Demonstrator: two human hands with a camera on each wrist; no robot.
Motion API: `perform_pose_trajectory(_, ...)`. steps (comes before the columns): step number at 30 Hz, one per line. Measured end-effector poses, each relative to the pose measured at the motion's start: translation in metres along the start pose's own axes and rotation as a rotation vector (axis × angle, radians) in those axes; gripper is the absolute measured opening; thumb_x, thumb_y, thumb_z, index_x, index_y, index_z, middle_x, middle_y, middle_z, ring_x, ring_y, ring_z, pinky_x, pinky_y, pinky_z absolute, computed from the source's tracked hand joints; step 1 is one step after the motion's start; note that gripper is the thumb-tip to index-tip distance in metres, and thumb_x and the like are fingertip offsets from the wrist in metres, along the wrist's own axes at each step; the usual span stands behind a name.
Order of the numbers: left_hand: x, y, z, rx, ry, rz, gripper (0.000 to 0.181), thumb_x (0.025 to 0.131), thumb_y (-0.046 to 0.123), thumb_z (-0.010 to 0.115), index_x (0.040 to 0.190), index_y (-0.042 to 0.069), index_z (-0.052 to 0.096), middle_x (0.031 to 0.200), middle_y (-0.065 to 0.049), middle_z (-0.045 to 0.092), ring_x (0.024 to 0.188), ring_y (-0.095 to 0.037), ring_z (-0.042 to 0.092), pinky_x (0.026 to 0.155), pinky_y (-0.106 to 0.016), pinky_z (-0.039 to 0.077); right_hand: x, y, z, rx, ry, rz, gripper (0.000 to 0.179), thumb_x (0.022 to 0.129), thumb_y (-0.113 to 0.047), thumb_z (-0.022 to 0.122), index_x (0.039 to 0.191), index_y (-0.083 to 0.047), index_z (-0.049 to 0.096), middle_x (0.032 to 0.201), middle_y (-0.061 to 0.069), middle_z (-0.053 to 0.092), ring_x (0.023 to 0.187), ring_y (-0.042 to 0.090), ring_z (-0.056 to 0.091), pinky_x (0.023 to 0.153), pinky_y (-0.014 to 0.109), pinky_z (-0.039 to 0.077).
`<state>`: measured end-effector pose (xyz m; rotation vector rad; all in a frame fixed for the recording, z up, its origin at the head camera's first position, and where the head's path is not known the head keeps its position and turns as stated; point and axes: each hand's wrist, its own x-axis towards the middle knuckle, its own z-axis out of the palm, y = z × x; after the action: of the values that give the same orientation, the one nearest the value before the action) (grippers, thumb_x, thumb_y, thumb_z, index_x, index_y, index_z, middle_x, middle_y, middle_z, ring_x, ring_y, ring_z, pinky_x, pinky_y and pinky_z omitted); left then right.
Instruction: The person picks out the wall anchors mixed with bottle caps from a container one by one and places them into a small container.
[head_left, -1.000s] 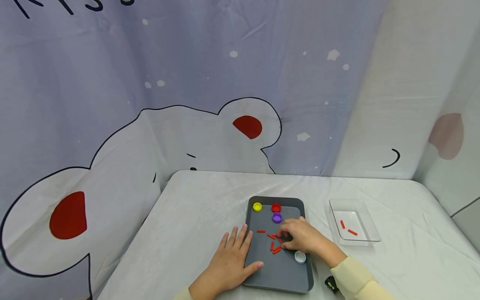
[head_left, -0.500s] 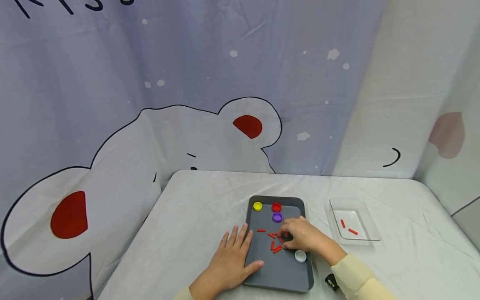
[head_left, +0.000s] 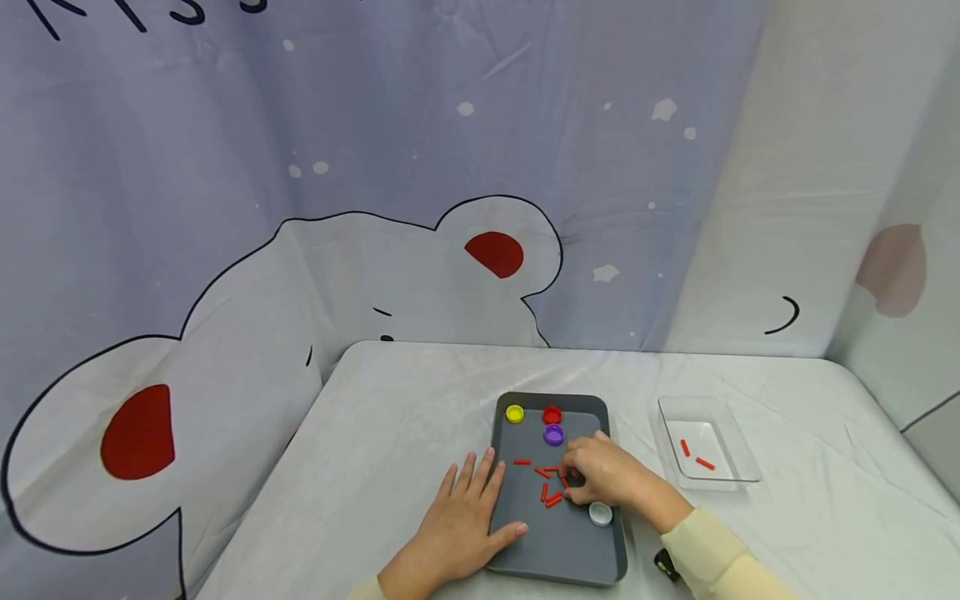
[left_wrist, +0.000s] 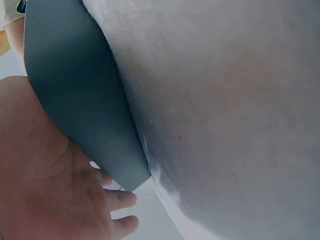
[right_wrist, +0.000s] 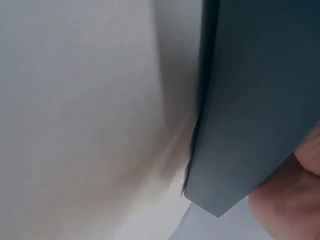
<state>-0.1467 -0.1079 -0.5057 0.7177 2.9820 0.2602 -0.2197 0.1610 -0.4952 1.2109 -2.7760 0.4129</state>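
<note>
A grey tray lies on the white-covered table with several short red sticks scattered across its middle. My left hand lies with fingers spread over the tray's left edge, the thumb reaching over the rim. In the left wrist view the palm and straight fingertips show beside the tray's side wall. My right hand is bent low over the tray's right half. Its thumb and fingertips pinch a red stick, partly hidden by the fingers. The right wrist view shows only part of that hand beyond the tray wall.
In the tray are a yellow cap, a red cap, a purple cap and a white cap. To the right stands a clear plastic box with two red sticks inside. A small black object lies near the right sleeve.
My right hand's fingertips have shifted slightly to the right, and the red stick between them has moved along. The left hand has stayed in place.
</note>
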Motion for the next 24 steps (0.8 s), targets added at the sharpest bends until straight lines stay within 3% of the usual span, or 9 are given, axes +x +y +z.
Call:
perform_pose_trajectory(6, 0.000, 0.000, 0.001, 0.002, 0.008, 0.001, 0.089, 0.097, 0.073, 0.039, 0.160, 0.010, 0.032, 0.169, -0.011, 0.020, 0.153, -0.038, 0.020, 0.120, -0.059, 0.019, -0.007, 0.005, -0.004, 0.124, 0.075, 0.001, 0.015, 0.077, -0.025, 0.085, 0.085, -0.017, 0.075, 0.076, -0.013, 0.056, 0.069, 0.000, 0.048, 0.066, 0.023, 0.037)
perform_pose_trajectory(14, 0.001, -0.002, 0.005, 0.005, 0.034, 0.011, 0.091, 0.096, 0.074, 0.041, 0.159, 0.010, 0.034, 0.168, -0.011, 0.021, 0.153, -0.039, 0.021, 0.120, -0.060, 0.020, -0.029, 0.021, -0.025, 0.331, 0.276, 0.068, 0.014, 0.081, -0.012, 0.084, 0.092, -0.013, 0.076, 0.075, -0.009, 0.057, 0.068, 0.009, 0.053, 0.059, 0.020, 0.044)
perform_pose_trajectory(24, 0.000, -0.003, 0.006, -0.002, 0.013, 0.007, 0.090, 0.096, 0.074, 0.040, 0.160, 0.011, 0.031, 0.169, -0.011, 0.018, 0.154, -0.038, 0.019, 0.121, -0.060, 0.017, -0.068, 0.050, -0.049, 0.295, 0.457, 0.171, 0.018, 0.078, -0.005, 0.084, 0.092, -0.014, 0.077, 0.072, -0.021, 0.052, 0.062, 0.002, 0.047, 0.054, 0.020, 0.040)
